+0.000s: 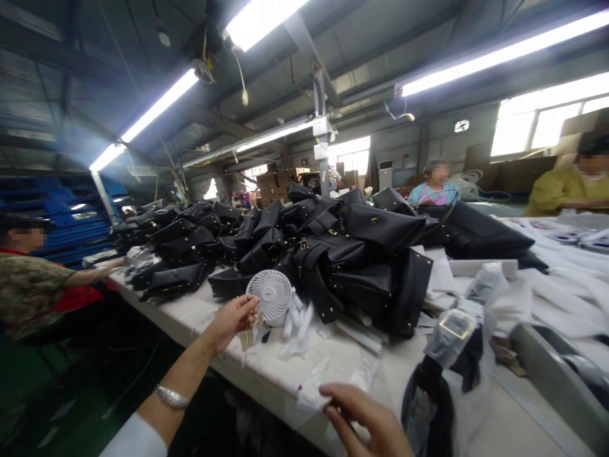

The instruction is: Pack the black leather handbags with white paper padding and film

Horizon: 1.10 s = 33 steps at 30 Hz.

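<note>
My left hand [233,320] reaches out over the white table [266,374] with its fingers pinched on small tan paper tags [247,336] that hang from it. It is right beside a small white desk fan [269,296] standing in front of a big pile of black handbags [333,254]. My right hand [366,422] hovers low at the table's near edge, fingers loosely curled over thin clear plastic wrapping [328,381]; nothing shows in its grip.
A black bag in plastic [451,362] lies at the right. White paper packets [297,324] are scattered near the fan. One person [33,279] works at the left, two others [435,184] sit across the table. A grey metal tray [561,374] lies at far right.
</note>
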Tool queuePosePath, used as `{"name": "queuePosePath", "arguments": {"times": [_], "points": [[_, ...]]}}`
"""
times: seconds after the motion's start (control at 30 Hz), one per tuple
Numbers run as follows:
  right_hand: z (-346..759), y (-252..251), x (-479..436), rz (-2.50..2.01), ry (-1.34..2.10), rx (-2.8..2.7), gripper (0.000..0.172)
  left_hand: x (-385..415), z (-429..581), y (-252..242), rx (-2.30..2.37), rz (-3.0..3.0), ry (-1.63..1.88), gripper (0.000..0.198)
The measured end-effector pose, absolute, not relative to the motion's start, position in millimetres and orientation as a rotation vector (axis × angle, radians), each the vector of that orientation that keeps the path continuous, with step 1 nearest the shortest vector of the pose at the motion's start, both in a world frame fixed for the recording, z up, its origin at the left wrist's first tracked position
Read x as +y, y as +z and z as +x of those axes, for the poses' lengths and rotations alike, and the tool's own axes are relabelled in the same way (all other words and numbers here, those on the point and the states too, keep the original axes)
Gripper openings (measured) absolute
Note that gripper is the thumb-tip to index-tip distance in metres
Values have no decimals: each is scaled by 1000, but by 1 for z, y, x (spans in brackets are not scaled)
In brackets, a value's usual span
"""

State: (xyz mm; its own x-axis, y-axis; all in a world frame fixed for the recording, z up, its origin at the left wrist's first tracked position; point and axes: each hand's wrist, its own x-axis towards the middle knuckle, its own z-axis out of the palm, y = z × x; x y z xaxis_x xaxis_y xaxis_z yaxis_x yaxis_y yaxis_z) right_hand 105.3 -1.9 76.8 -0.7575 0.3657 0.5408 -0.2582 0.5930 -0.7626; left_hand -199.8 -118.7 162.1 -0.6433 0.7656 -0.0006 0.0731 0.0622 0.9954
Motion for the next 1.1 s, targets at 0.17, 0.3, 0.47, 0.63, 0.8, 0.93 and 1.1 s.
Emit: {"name": "queuePosePath", "arguments": {"times": [0.17,0.3,0.47,0.63,0.8,0.93,1.1], "points": [[70,106,1,-193,1205,-2000,62,-113,-131,195,1574,956,1511,32],[72,110,-2,-130,1362,-1978,86,-106,-80,208,1422,974,1420,28],[99,99,-17,-129,1783,-1716,71,-92,-42,203,1245,942,1357,27],[134,86,-18,-322,1795,-1605,35,-80,-27,189,1188,929,1286,25],[181,70,-6,-501,1165,-1846,20,-70,-20,165,1342,1011,1112,33],[214,62,1,-502,696,-1968,45,-61,-12,145,1377,1177,924,42],[231,50,9,-472,332,-1998,62,-55,1,147,1383,1378,874,39]]}}
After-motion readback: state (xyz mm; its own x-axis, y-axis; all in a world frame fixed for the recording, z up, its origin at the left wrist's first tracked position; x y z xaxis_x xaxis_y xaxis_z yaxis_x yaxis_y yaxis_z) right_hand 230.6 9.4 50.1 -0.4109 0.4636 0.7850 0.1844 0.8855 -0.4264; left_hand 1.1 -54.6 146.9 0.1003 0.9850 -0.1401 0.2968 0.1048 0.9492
